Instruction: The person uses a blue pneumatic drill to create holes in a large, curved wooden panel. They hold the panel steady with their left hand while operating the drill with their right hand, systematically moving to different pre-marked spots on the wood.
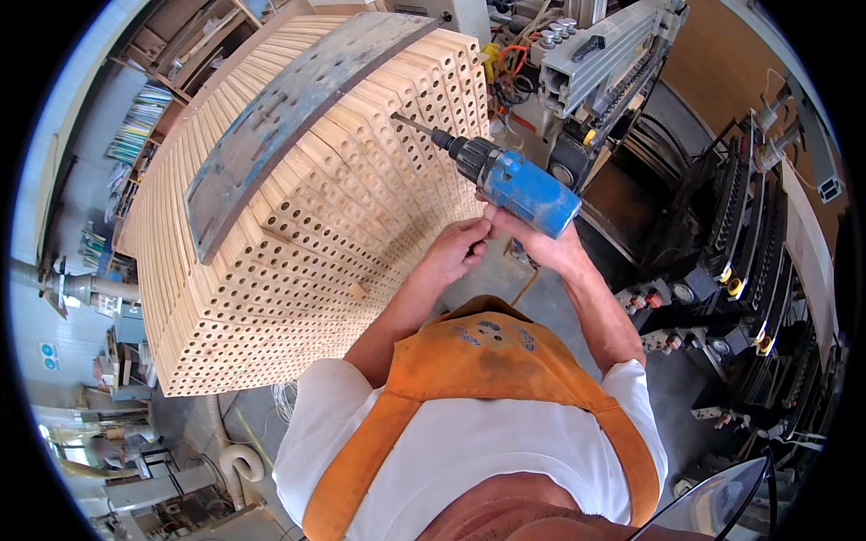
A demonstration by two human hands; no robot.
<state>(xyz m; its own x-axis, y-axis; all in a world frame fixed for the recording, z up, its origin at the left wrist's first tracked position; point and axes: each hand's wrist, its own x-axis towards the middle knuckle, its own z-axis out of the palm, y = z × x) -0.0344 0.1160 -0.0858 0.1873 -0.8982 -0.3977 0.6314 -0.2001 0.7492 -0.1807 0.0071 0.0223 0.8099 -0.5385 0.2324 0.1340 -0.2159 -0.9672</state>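
My right hand [534, 236] grips a blue power drill [532, 194] from below, its black chuck pointing to the upper left. A long bit [413, 123] runs from the chuck, its tip over the edge of a big stack of light wooden boards [298, 171]. I cannot tell whether the tip touches the wood. The near faces of the boards are full of round holes. My left hand [456, 252] is closed, fingers curled in beside my right hand just below the drill; whatever it may hold is hidden. A worn blue-grey metal plate [298, 117] lies across the stack's top.
To the right stands dark machinery [722, 261] with rails, knobs and gauges. A metal beam [600, 63] and cables [514, 63] lie beyond the stack. Shelves [176, 54] line the far left, and a coiled hose [239, 460] rests on the floor at lower left.
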